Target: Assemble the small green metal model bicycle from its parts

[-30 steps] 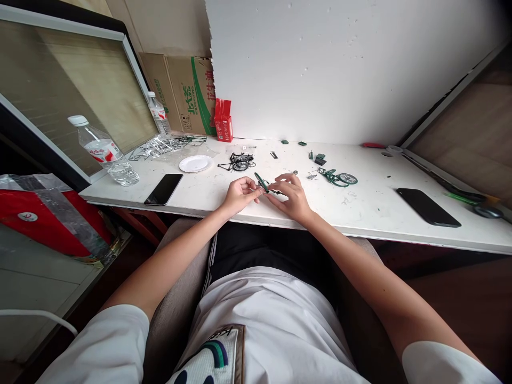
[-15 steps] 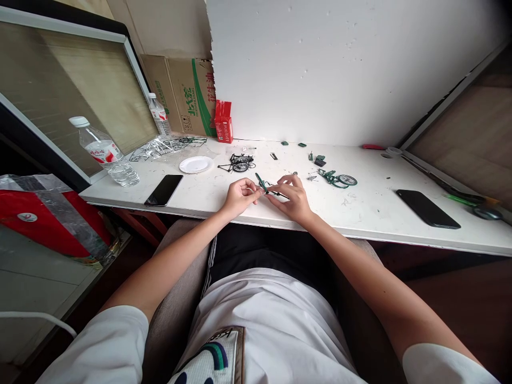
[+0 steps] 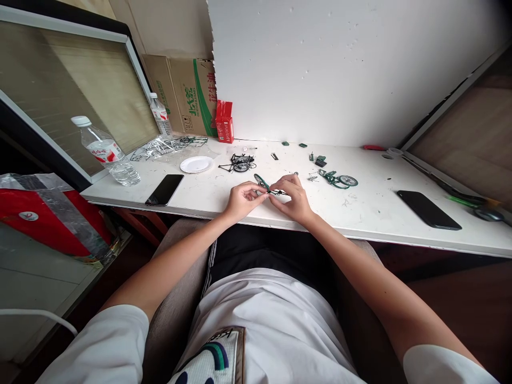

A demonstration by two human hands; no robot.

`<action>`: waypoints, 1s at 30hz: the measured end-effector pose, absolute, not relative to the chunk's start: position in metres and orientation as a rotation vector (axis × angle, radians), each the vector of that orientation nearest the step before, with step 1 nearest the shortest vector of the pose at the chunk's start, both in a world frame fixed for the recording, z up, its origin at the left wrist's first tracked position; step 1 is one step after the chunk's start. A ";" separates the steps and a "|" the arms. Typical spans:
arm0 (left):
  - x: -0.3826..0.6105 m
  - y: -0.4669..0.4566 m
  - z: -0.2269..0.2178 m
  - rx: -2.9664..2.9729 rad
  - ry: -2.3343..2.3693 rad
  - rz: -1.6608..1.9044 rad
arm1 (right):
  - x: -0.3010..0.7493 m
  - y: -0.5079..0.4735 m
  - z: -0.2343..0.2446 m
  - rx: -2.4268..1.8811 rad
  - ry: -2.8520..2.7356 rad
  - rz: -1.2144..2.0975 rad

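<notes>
Both hands meet over the near edge of the white table. My left hand pinches the left end of a small green model part, a thin curved piece with dark wire bits. My right hand is closed on its right end, fingers curled over it. Behind the hands lies a black miniature bicycle. To the right lies a green miniature bicycle frame with a wheel. Small green and dark loose parts are scattered near the wall.
A black phone, a white paper plate, clear parts sprues and a water bottle lie at left. A second phone and tools lie at right. A red carton and cardboard box stand by the wall.
The hands have drawn closer together on the green part, and the left fingers have closed tighter on its end. Everything else on the table stays put.
</notes>
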State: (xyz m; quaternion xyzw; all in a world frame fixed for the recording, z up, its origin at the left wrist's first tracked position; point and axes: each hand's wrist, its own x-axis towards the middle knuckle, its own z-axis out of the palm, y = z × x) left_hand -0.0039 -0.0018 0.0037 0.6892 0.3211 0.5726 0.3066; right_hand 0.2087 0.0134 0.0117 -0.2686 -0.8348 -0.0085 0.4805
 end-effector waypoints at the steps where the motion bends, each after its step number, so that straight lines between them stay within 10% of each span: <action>1: -0.003 -0.002 0.003 1.856 0.859 1.540 | 0.209 0.013 0.013 -0.653 -2.033 -0.013; 30: -0.001 -0.014 0.004 2.095 0.954 1.596 | 0.206 0.007 0.016 -0.684 -2.041 0.048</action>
